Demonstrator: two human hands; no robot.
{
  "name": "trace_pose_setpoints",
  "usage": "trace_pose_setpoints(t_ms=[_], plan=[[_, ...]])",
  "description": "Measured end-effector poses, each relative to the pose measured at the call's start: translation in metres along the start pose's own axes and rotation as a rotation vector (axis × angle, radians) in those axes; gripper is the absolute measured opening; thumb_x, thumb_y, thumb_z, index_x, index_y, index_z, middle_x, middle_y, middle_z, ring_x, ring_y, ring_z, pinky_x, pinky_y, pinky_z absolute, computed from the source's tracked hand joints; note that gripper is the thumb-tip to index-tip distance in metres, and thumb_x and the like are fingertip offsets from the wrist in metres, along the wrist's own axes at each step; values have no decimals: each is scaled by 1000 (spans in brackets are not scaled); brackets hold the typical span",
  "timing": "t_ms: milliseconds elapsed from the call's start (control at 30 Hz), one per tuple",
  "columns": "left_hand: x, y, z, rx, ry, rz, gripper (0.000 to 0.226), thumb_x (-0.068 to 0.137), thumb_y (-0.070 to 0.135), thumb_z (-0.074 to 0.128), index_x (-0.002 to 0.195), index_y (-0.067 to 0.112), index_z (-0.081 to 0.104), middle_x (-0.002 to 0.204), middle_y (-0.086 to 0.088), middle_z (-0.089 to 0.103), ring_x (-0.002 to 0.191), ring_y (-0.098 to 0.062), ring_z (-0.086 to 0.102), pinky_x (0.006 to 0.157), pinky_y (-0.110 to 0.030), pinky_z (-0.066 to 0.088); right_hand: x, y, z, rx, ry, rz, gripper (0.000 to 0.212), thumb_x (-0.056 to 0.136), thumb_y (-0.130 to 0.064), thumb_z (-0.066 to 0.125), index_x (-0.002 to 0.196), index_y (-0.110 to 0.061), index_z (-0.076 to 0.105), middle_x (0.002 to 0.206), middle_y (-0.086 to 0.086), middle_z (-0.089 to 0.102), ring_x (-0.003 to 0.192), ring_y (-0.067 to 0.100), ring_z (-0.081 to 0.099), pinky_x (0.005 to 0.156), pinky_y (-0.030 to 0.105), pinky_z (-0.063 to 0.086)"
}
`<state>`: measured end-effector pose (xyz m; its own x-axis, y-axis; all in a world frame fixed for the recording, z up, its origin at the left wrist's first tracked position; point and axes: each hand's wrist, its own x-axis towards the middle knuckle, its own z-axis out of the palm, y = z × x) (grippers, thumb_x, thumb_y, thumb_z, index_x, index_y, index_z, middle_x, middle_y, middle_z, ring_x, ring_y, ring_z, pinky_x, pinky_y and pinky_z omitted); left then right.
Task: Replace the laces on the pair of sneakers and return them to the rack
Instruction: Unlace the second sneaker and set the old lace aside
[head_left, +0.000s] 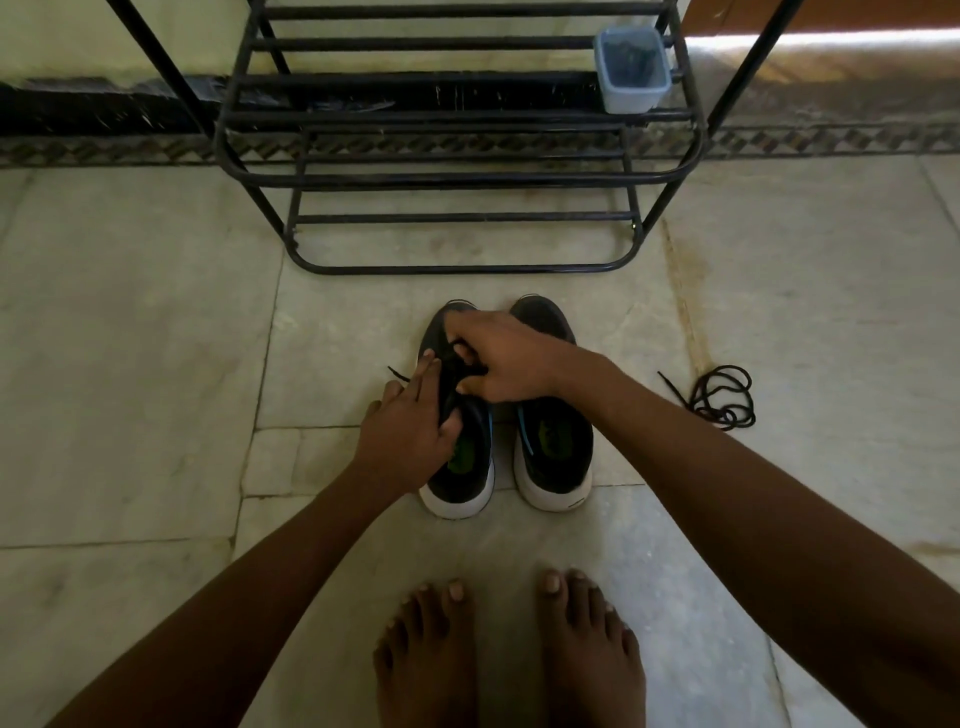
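Two black sneakers with white soles stand side by side on the floor, toes pointing at the rack: the left sneaker (462, 467) and the right sneaker (553, 457). My left hand (410, 431) holds the left sneaker by its side, thumb at the opening, fingers stretched along the outer edge. My right hand (498, 358) reaches across and pinches the black lace at that sneaker's eyelets. One lace end (397, 373) sticks out to the left. A loose black lace (719, 397) lies coiled on the floor at the right.
A black metal shoe rack (457, 179) stands just beyond the sneakers, its shelves bare except for a small clear plastic tub (631, 70) with dark contents at the upper right. My bare feet (509, 649) stand on the marble floor just behind the sneakers.
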<state>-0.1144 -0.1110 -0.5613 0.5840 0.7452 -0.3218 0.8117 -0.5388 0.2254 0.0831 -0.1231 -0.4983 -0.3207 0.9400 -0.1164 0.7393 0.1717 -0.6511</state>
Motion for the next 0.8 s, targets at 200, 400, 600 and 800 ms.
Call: trace_pose_setpoints(t_ms=[200, 400, 600, 800], plan=[[-1, -1, 0, 27, -4, -4, 85, 90, 61, 17, 161, 15, 16, 171, -4, 16, 128, -37, 47, 95, -50, 47, 7, 2, -4, -139, -113, -62, 38, 80, -7, 68, 99, -19, 38, 75, -10, 42, 64, 3, 42, 56, 28, 41], [-1, 2, -1, 83, 1, -9, 83, 91, 57, 21, 162, 15, 13, 172, -2, 11, 130, -35, 45, 94, -47, 46, 2, 9, 3, -98, -65, -69, 24, 84, -2, 64, 99, -9, 47, 72, -10, 44, 61, 5, 45, 53, 29, 38], [0, 0, 2, 92, 11, -3, 84, 90, 58, 17, 161, 15, 12, 171, -5, 13, 122, -34, 49, 91, -46, 48, -11, 16, 8, 283, 471, 113, 25, 87, -7, 73, 95, -9, 49, 77, -9, 51, 66, 2, 52, 65, 16, 47], [0, -2, 4, 75, 15, -3, 82, 92, 58, 20, 161, 16, 12, 172, -3, 10, 123, -33, 48, 94, -46, 47, -20, 33, 4, 59, 185, 136, 47, 87, -16, 76, 130, -18, 59, 82, -5, 62, 72, 9, 62, 69, 25, 56]])
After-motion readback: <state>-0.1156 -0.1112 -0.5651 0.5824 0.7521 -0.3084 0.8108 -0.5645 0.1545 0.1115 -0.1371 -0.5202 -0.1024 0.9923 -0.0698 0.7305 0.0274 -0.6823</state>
